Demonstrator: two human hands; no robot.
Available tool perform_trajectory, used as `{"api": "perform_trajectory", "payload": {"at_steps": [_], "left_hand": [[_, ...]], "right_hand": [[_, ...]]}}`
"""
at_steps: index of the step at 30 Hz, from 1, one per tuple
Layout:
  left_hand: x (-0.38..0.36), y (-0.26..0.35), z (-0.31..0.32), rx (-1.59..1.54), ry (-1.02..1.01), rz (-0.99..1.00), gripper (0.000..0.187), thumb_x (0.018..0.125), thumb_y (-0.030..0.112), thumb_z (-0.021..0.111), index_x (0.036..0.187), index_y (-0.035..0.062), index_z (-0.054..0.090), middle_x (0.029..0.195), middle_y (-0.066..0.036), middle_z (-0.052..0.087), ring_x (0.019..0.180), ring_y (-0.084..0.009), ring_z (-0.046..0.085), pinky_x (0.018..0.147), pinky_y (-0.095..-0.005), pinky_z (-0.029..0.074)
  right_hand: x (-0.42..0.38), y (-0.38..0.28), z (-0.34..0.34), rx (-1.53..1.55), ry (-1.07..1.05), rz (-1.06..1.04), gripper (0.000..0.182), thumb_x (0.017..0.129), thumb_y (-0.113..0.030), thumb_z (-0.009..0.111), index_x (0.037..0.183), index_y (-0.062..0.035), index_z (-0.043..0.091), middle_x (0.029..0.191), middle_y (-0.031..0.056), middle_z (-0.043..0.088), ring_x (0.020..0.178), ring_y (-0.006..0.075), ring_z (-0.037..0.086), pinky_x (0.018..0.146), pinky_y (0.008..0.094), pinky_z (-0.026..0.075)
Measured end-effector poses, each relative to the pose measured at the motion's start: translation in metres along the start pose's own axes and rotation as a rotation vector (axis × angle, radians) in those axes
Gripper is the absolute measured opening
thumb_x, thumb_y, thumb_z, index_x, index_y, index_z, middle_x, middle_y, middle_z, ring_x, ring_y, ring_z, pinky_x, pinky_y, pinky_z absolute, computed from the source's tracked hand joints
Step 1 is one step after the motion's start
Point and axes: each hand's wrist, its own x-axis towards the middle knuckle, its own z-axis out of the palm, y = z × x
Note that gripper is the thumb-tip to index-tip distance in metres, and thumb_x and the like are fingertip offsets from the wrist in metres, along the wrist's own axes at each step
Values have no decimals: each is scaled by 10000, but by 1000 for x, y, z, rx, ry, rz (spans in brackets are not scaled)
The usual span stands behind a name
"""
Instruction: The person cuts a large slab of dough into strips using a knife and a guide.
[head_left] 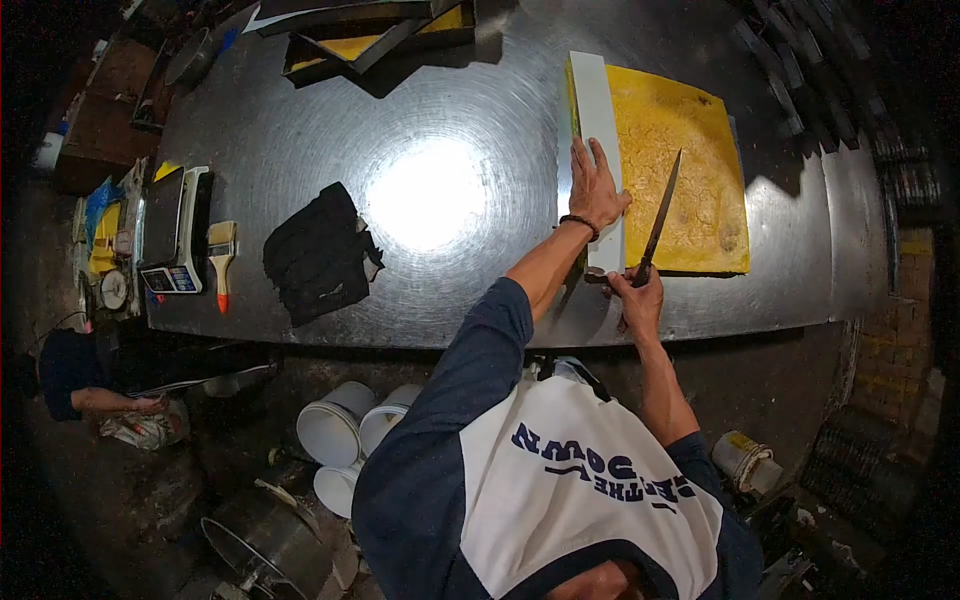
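Observation:
A large yellow slab (690, 150), like a sheet of cake with a browned, wrinkled top, lies on the metal table. Along its left side runs a long white strip (590, 90), straight-edged like a ruler. My left hand (597, 190) lies on this strip with its fingers stretched forward and apart, the thumb out towards the slab. In my right hand (640, 298), near the slab's front edge, is a long knife (664, 215). Its blade points away from me over the slab, and my fingers are closed around the handle.
On the metal table (480, 290) are a black cloth (320, 255), a brush (222, 262) and a scale (178, 235). Dark metal frames (375, 45) lie at the back, and more metal bars (800, 75) at right. White buckets (330, 430) stand below; another person (75, 375) is at far left.

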Motion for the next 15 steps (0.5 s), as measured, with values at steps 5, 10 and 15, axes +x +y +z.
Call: {"api": "perform_trajectory", "payload": {"at_steps": [5,10,15], "left_hand": [[2,-1,0,-13,-17,-5,1141,733,287,779,1512,-155,71,1557,-424,-22,1466,-555,71,1211,-540,197],[1,0,2,-28,-11,3,1137,732,288,778,1511,-155,78,1555,-425,-15,1462,-561,82,1210,-544,198],[1,-3,4,4,1,15,1129,732,288,767,1511,-153,80,1554,-427,-15,1462,-562,86,1214,-538,192]], "right_hand": [[-1,-7,-1,-15,-1,22,359,805,-199,846,900,-50,534,785,39,587,719,154,599,659,322,514],[1,1,-1,84,-35,28,363,816,-194,838,922,-48,523,775,53,598,719,165,643,662,323,530],[-2,-5,-1,83,-34,14,348,837,-181,822,926,-54,510,767,48,600,724,174,661,664,328,539]]}}
